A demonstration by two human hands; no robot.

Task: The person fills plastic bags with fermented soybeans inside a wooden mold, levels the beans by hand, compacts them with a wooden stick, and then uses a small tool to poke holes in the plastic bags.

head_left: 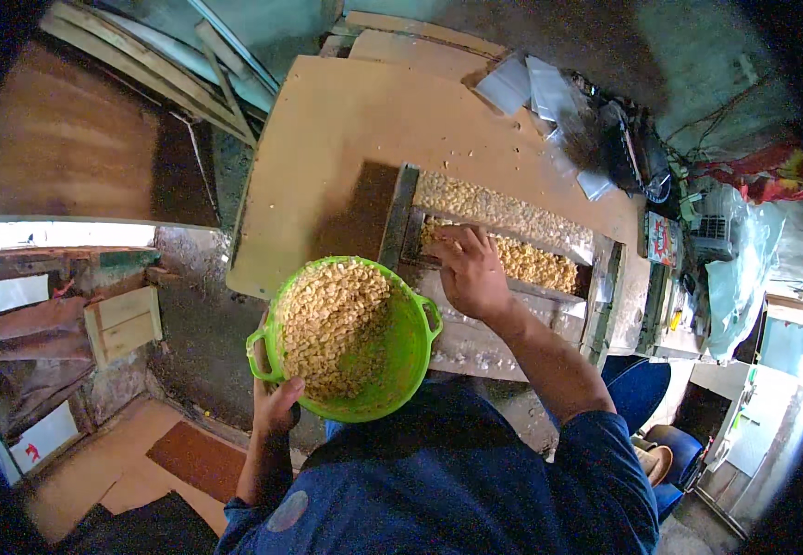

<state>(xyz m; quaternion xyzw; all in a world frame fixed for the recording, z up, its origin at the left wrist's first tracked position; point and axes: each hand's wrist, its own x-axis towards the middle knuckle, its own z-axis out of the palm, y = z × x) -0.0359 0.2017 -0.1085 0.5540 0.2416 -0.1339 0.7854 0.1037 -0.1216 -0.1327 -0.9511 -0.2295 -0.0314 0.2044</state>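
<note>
My left hand (277,405) grips a bright green two-handled plastic basin (410,370) at its lower left, thumb over the rim. Pale yellow beans (332,310) are heaped in it, mostly toward its upper left, and the basin is tilted. My right hand (477,276) is over a long wooden frame (401,208), fingers bent and somewhat apart, their tips down at the beans (538,264) in its slot. Nothing shows in its grasp. More beans (494,205) form a flat strip along the frame's far side.
The frame rests on a large tan board tabletop (313,120), with stray beans scattered beyond it. Clear plastic bags (549,88) lie at the far right edge beside a dark bundle (628,148). A blue barrel-like container (674,453) stands at the lower right. Planks (142,65) lean at the far left.
</note>
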